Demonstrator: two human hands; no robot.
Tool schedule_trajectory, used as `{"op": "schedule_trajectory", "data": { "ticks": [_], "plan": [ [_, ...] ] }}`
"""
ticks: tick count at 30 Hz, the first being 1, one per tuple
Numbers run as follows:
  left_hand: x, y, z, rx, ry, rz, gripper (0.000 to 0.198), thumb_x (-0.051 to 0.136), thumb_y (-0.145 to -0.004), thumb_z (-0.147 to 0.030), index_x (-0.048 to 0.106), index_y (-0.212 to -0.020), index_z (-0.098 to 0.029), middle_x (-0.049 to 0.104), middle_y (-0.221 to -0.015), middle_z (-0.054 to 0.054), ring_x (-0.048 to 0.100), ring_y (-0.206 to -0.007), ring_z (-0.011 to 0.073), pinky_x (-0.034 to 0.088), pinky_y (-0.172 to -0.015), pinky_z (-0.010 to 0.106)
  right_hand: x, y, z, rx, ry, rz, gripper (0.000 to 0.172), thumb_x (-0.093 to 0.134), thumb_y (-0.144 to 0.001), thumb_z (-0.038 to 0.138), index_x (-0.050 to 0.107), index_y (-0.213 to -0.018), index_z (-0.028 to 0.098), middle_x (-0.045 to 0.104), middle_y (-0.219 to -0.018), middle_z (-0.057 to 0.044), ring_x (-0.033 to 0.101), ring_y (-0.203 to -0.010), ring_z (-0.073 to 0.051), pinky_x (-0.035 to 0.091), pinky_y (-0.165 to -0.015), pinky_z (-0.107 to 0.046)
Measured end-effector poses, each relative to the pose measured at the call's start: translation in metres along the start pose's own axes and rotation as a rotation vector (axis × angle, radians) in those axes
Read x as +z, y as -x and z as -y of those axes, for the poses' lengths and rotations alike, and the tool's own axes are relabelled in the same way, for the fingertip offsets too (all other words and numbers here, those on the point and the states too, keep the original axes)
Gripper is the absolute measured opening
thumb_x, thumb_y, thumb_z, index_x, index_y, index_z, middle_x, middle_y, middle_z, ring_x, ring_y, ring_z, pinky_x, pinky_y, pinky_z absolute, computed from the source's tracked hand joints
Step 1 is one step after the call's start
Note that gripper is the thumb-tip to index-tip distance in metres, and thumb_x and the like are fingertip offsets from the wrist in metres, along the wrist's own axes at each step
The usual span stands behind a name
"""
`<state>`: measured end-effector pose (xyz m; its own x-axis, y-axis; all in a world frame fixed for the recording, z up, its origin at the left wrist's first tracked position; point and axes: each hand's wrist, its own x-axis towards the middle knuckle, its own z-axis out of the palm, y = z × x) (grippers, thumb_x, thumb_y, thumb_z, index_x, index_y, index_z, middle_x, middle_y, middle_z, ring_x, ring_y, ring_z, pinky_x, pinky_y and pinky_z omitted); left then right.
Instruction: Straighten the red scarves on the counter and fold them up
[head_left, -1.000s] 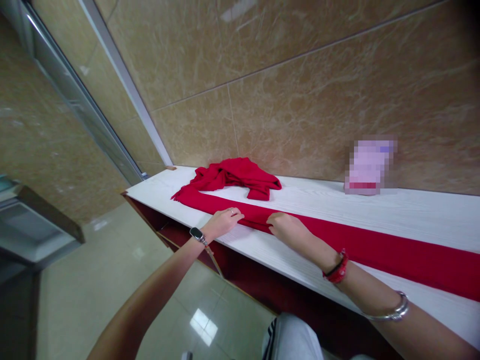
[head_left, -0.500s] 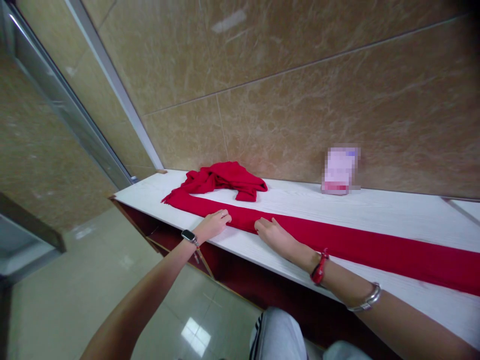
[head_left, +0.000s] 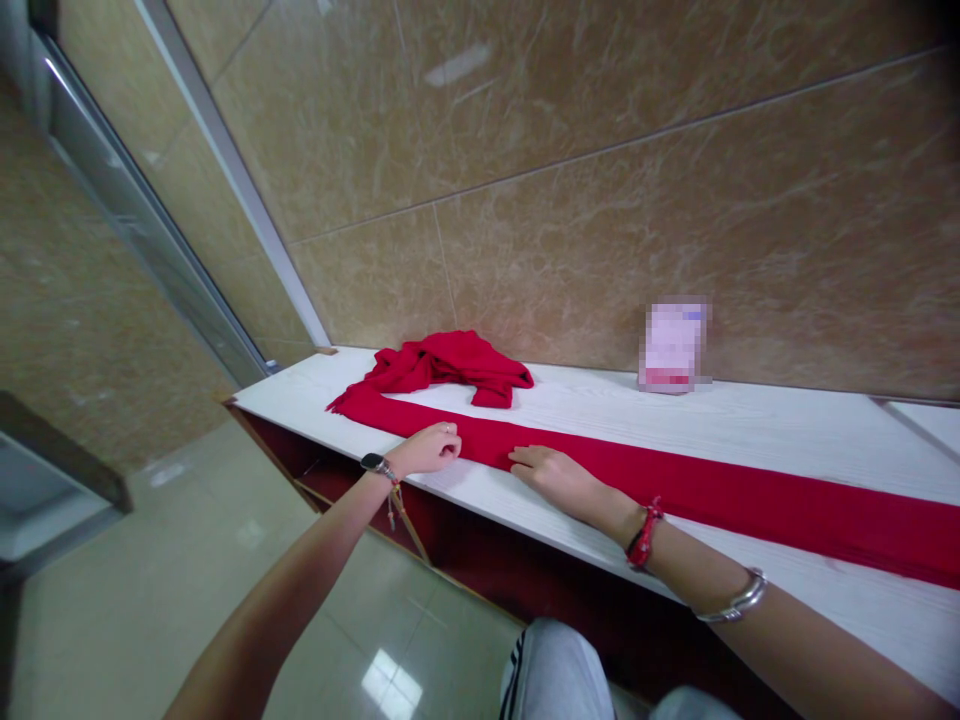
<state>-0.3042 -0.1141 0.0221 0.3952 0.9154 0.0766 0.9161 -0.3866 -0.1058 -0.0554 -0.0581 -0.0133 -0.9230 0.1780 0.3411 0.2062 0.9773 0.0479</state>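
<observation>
A long red scarf [head_left: 675,490], laid out as a flat narrow band, runs along the white top and out of view at the right. At its far left end it turns back into a crumpled heap [head_left: 457,362], with a fringe at the bend. My left hand [head_left: 426,449] is closed, its fingers curled at the scarf's near edge; the fingertips are partly hidden. To its right, my right hand [head_left: 556,476] rests palm down on the same edge, fingers stretched out over the cloth. A short stretch of scarf shows between the hands.
The scarf lies on a long white cabinet top [head_left: 750,415] with dark red open compartments [head_left: 495,545] below. A blurred pinkish-white upright object [head_left: 673,345] stands against the marbled wall [head_left: 600,230]. My knee [head_left: 559,670] is close to the cabinet front.
My right hand's fingers have straightened out flatter on the scarf. My left hand has stayed at the edge, its fingers curled a little more. The view has shifted slightly.
</observation>
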Motion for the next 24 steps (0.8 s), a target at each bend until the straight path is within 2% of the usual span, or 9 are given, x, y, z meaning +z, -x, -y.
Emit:
{"op": "schedule_trajectory", "data": {
  "ticks": [3, 6, 9, 12, 15, 18, 20, 24],
  "plan": [
    [0.002, -0.01, -0.008, -0.065, 0.068, -0.095, 0.027, 0.035, -0.079, -0.004, 0.059, -0.081, -0.016, 0.058, -0.08, 0.002, 0.053, -0.081, 0.0139, 0.043, -0.079, 0.025, -0.001, 0.005, -0.001, 0.012, -0.119, -0.008, 0.032, 0.037, -0.088, 0.009, 0.062, -0.107, 0.013, 0.06, -0.116, -0.012, 0.053, -0.11, -0.019, 0.039, -0.097, -0.035],
    [0.014, -0.021, -0.022, -0.088, 0.064, -0.205, 0.03, 0.035, -0.087, -0.016, 0.052, -0.111, -0.016, 0.056, -0.114, 0.007, 0.049, -0.106, 0.0163, 0.038, -0.092, 0.031, -0.006, 0.009, -0.002, 0.003, -0.232, 0.009, 0.032, 0.038, -0.087, 0.012, 0.064, -0.106, 0.013, 0.058, -0.119, -0.013, 0.05, -0.114, -0.02, 0.035, -0.101, -0.037],
    [0.028, -0.025, -0.033, -0.079, 0.012, -0.125, 0.039, 0.033, -0.092, -0.028, 0.038, -0.13, -0.02, 0.039, -0.137, 0.008, 0.032, -0.127, 0.0196, 0.029, -0.101, 0.04, -0.016, 0.008, -0.006, 0.046, -0.362, -0.013, 0.032, 0.038, -0.087, 0.016, 0.063, -0.109, 0.017, 0.06, -0.118, -0.009, 0.05, -0.115, -0.018, 0.036, -0.101, -0.037],
    [0.036, -0.025, -0.035, -0.089, -0.017, -0.035, 0.042, 0.028, -0.094, -0.031, 0.033, -0.134, -0.022, 0.032, -0.142, 0.008, 0.025, -0.131, 0.02, 0.024, -0.103, 0.043, -0.019, 0.005, -0.015, 0.233, -0.329, -0.079, 0.038, 0.037, -0.089, 0.022, 0.05, -0.124, 0.017, 0.05, -0.13, -0.011, 0.042, -0.122, -0.019, 0.034, -0.102, -0.039],
    [0.035, -0.025, -0.033, -0.083, -0.024, -0.011, 0.044, 0.027, -0.093, -0.033, 0.031, -0.136, -0.022, 0.029, -0.144, 0.008, 0.023, -0.132, 0.0204, 0.023, -0.104, 0.045, -0.009, 0.007, -0.02, 0.375, -0.129, 0.016, 0.048, 0.039, -0.089, 0.032, 0.038, -0.133, 0.015, 0.034, -0.14, -0.016, 0.029, -0.129, -0.028, 0.028, -0.101, -0.053],
    [0.033, -0.025, -0.031, -0.088, -0.012, 0.007, 0.046, 0.029, -0.093, -0.034, 0.028, -0.137, -0.024, 0.026, -0.145, 0.007, 0.021, -0.133, 0.0215, 0.021, -0.104, 0.047, 0.003, 0.015, -0.018, 0.352, 0.001, 0.144, 0.05, 0.034, -0.091, 0.037, 0.034, -0.135, 0.014, 0.032, -0.141, -0.017, 0.025, -0.13, -0.032, 0.025, -0.099, -0.059],
    [0.032, -0.024, -0.029, -0.102, 0.003, 0.027, 0.047, 0.031, -0.092, -0.035, 0.026, -0.138, -0.025, 0.024, -0.146, 0.007, 0.02, -0.133, 0.0225, 0.02, -0.104, 0.049, 0.006, 0.02, -0.015, 0.326, 0.034, 0.164, 0.052, 0.031, -0.092, 0.039, 0.032, -0.137, 0.013, 0.031, -0.142, -0.016, 0.024, -0.13, -0.031, 0.024, -0.1, -0.058],
    [0.027, -0.02, -0.026, -0.14, 0.014, 0.054, 0.049, 0.035, -0.091, -0.034, 0.026, -0.138, -0.025, 0.024, -0.146, 0.008, 0.02, -0.133, 0.0255, 0.022, -0.102, 0.053, -0.008, 0.029, -0.015, 0.289, -0.006, 0.208, 0.053, 0.031, -0.091, 0.04, 0.03, -0.137, 0.015, 0.03, -0.142, -0.016, 0.024, -0.131, -0.03, 0.023, -0.1, -0.058]
  ]
}}
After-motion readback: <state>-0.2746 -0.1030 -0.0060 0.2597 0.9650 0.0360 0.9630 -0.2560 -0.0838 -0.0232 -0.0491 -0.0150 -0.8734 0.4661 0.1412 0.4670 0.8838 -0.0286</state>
